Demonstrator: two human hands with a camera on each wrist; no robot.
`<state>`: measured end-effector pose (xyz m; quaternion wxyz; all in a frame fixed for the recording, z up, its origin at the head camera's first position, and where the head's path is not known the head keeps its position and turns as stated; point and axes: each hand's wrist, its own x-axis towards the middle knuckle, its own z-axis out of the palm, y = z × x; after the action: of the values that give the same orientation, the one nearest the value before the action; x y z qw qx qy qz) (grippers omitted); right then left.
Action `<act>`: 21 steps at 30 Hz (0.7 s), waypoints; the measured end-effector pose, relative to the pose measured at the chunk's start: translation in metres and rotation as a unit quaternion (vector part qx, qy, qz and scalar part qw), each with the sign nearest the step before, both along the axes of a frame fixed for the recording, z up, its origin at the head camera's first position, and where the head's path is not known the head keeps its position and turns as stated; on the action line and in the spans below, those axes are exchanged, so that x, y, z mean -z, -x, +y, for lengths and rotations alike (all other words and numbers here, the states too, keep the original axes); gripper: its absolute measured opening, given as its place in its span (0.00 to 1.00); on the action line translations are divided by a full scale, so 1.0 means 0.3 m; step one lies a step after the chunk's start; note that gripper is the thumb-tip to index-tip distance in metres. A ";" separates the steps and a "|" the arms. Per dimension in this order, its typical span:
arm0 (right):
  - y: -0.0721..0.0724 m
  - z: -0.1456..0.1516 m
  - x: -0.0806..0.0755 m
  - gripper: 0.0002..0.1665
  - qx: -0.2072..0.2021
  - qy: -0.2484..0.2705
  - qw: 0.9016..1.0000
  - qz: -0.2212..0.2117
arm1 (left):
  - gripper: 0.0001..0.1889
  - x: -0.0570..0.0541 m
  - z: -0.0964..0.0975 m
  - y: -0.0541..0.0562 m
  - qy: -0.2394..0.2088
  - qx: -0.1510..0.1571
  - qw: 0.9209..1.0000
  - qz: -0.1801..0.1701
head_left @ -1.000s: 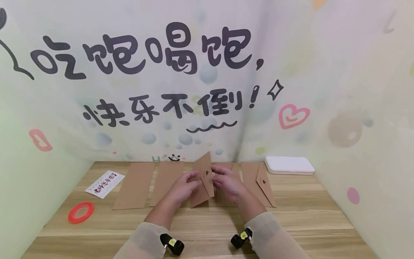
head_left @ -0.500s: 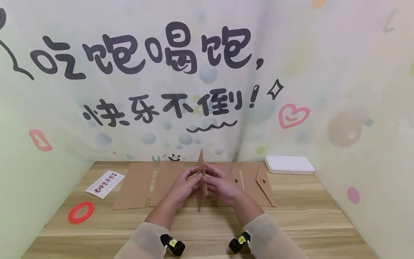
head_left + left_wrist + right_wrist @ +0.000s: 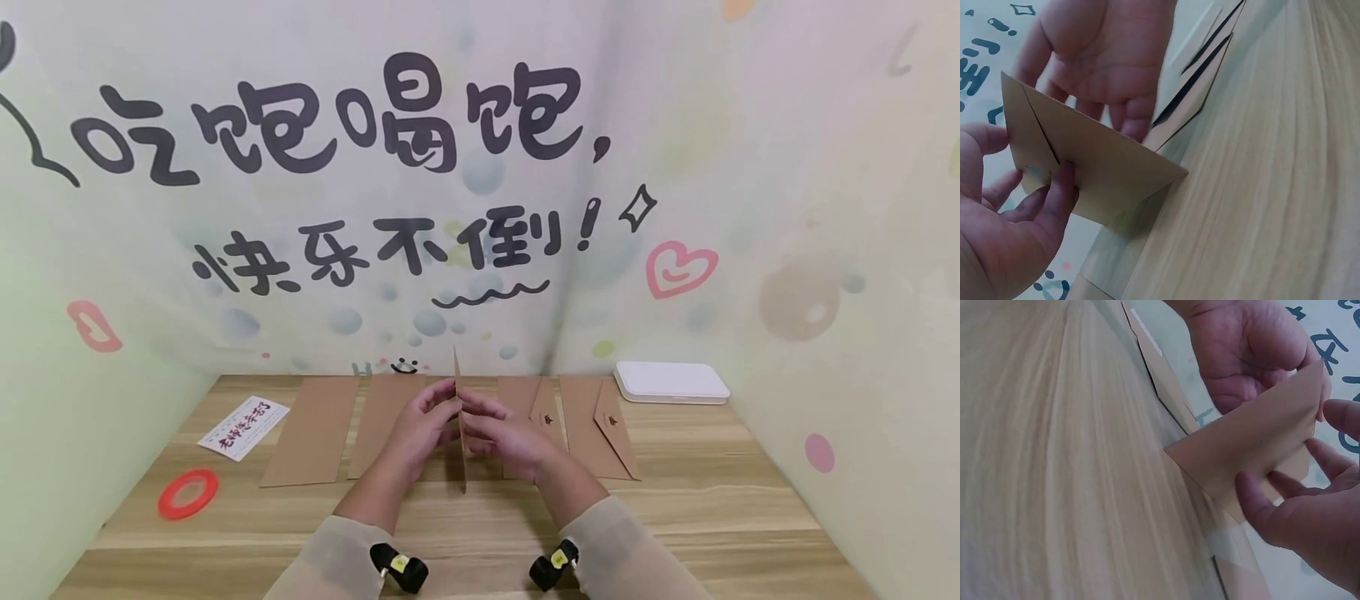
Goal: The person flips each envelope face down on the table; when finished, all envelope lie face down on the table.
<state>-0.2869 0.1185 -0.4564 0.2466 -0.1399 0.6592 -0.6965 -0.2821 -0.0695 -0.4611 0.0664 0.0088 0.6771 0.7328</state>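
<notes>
A brown paper envelope stands edge-on between my two hands, close over the table. In the left wrist view its pointed flap and small printed mark face my left hand. That hand's fingertips hold it from the flap side. My right hand has its fingertips against the plain back, best seen in the right wrist view. On the table to the left lie two envelopes with plain sides up, the outer envelope and the inner envelope. To the right, two more lie flap side up, one envelope beside another envelope.
A white printed card and a red tape ring lie at the left of the wooden table. The white flat case is at the back right. A printed curtain hangs behind the table.
The envelope between my hands has turned from showing its flap to standing edge-on, and shifted slightly left. My right hand has moved a little left with it. The other envelopes lie as before.
</notes>
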 end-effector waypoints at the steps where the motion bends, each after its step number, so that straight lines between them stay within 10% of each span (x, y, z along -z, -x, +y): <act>1: 0.001 0.001 0.004 0.35 -0.002 -0.002 1.000 -0.006 | 0.27 -0.002 -0.001 -0.001 0.001 -0.004 1.000 0.002; 15: 0.036 0.042 0.034 0.39 0.049 0.017 0.998 -0.037 | 0.31 0.015 -0.030 0.020 0.008 -0.068 0.997 0.020; 21: 0.048 0.063 0.037 0.39 0.083 0.016 0.996 -0.041 | 0.33 0.029 -0.050 0.021 0.086 -0.083 0.993 0.021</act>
<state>-0.3013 0.1373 -0.4674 0.2122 -0.0601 0.6470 -0.7299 -0.2884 -0.0846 -0.4698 -0.0080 -0.0380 0.7374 0.6743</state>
